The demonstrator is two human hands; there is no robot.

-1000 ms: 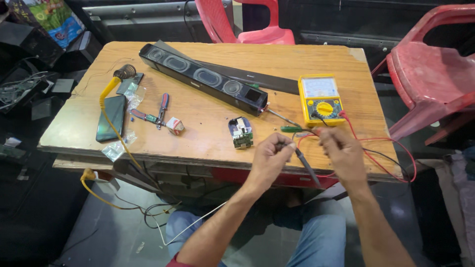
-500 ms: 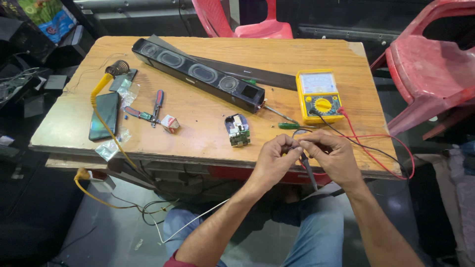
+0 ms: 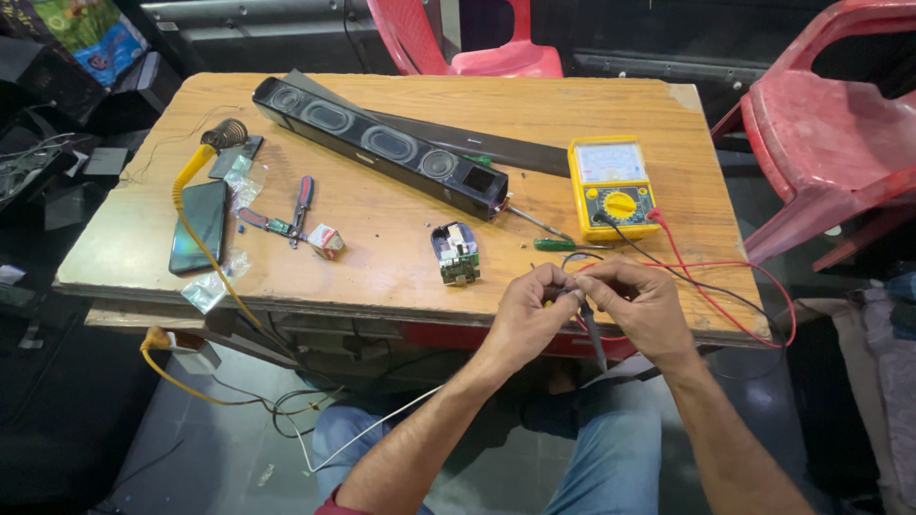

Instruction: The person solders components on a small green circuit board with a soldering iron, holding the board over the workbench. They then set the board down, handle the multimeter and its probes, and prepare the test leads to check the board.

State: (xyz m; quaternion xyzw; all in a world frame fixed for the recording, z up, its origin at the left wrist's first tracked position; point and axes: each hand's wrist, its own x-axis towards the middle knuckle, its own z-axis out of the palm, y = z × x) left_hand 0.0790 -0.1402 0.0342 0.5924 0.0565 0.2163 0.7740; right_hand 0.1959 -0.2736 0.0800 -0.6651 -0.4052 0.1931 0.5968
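The person's left hand (image 3: 532, 307) and right hand (image 3: 637, 303) are meeting fingertip to fingertip at the near edge of the wooden table (image 3: 401, 257), both pinching narrowly on a slim meter probe (image 3: 592, 329) whose long axis is pointing down toward the lap; its leads are running back to the yellow multimeter (image 3: 613, 186) beyond the right hand.

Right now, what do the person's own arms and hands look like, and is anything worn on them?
Both forearms are bare up to the elbows, with no sleeves over them. The left hand and right hand wear no gloves, and I see no watch, ring or band. A sliver of red cloth shows at the left upper arm, at the picture's bottom edge. Blue jeans cover the legs.
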